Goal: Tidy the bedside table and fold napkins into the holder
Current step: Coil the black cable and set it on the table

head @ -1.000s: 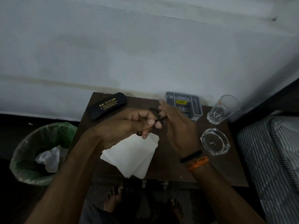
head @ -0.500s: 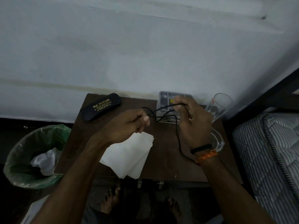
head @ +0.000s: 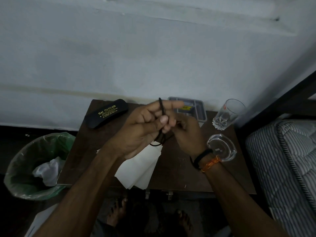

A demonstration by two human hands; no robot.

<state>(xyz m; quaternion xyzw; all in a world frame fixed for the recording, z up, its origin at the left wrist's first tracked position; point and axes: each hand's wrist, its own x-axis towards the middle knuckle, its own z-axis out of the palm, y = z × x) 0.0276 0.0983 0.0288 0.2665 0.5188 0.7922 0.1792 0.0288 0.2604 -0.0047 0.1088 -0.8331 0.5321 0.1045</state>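
Above the dark wooden bedside table [head: 80, 156], my left hand [head: 145, 130] has a thin black cord [head: 161, 108] looped over its fingers, pinched by the thumb. My right hand [head: 186, 135] grips the same cord just to the right, the two hands touching. A loose end of the cord hangs below my left palm. White napkins [head: 142, 171] lie flat under my hands, reaching over the table's front edge. A grey compartment holder [head: 196, 108] stands at the back against the wall, partly hidden by my fingers.
A black spectacle case [head: 106, 113] lies at the back left. A drinking glass [head: 225, 115] and a glass ashtray [head: 222, 147] stand on the right. A green-lined bin [head: 37, 166] with crumpled paper sits left of the table; a striped mattress [head: 287, 168] is on the right.
The cord was stretched between my separated hands half a second ago. Now the hands have come together and the cord is wrapped over my left fingers.
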